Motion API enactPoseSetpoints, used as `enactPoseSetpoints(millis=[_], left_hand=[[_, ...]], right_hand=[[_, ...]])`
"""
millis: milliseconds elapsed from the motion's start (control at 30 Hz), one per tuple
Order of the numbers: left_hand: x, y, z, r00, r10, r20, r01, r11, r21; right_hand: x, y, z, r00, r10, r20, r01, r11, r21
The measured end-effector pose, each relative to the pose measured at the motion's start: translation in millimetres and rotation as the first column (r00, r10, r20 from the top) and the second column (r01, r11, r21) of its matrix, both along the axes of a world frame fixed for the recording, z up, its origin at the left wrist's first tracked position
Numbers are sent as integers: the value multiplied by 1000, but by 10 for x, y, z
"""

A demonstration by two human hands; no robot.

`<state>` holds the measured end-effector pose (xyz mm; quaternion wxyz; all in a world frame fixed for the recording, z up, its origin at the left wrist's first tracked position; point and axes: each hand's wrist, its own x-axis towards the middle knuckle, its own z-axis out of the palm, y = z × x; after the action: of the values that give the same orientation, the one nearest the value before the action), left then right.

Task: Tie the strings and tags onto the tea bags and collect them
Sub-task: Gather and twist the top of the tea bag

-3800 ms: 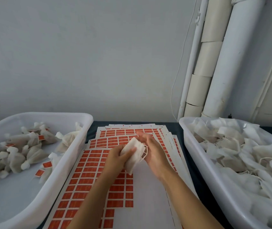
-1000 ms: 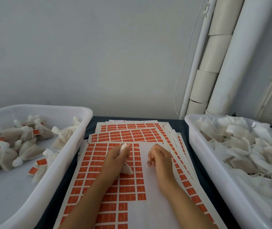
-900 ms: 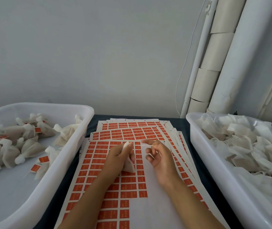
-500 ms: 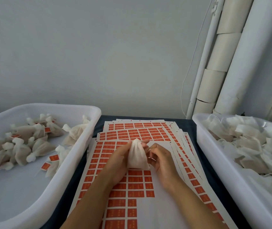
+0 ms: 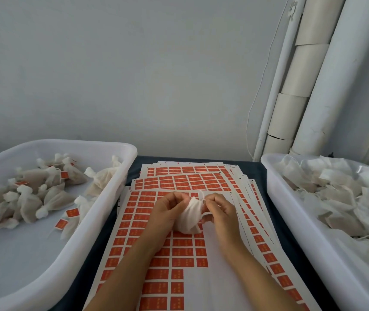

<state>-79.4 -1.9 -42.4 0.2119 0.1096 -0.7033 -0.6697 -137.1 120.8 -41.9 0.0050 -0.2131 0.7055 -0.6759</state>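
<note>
the left hand (image 5: 168, 212) grips the tea bag (image 5: 189, 217) over the tag sheets (image 5: 179, 248) at the counter middle; the right hand (image 5: 218, 208) pinches its neck. if the string slips, the knot may loosen.

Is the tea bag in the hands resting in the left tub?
No, the tea bag is held between the left hand and right hand above the tag sheets, apart from the left tub.

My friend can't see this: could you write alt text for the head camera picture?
Two bare hands, left hand and right hand, grip a white gauze tea bag over sheets of orange tag stickers, between two white plastic tubs of bags.
</note>
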Motion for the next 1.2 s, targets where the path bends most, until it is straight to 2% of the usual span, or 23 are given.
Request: enactPoseSetpoints(millis=[100,233,300,367,433,533,633,800,900,1000,1200], left_hand=[[21,20,-16,999,-22,-26,20,997,-80],[13,61,-34,984,-159,75,174,950,-261],[22,89,-28,977,-180,113,206,932,-299],[32,90,-38,983,-144,110,167,954,-250],[64,76,-16,988,-115,99,123,989,-81],[68,35,38,982,-186,20,181,974,140],[70,8,70,978,-203,-41,207,956,209],[58,8,17,991,-131,35,124,977,173],[86,19,31,994,-92,57,78,974,211],[70,22,13,1000,-19,17,16,992,125],[41,15,27,995,-90,-49,89,995,-33]], right_hand=[[-13,-3,-20,1000,-9,25,9,1000,-4],[-24,15,-24,998,-58,-5,58,998,-12],[-36,21,-38,998,-67,-17,67,998,4],[-51,28,-55,997,-77,-17,78,997,25],[-60,30,-77,996,-73,-48,77,993,87],[-44,-6,-120,988,-10,-152,50,965,259],[-13,-52,-151,975,43,-217,35,939,342],[-18,-27,-138,973,27,-227,46,950,308],[-28,-16,-135,959,-3,-282,94,946,309],[-30,-2,-117,933,-64,-354,167,948,269],[6,6,-82,925,-88,-369,183,956,231]])
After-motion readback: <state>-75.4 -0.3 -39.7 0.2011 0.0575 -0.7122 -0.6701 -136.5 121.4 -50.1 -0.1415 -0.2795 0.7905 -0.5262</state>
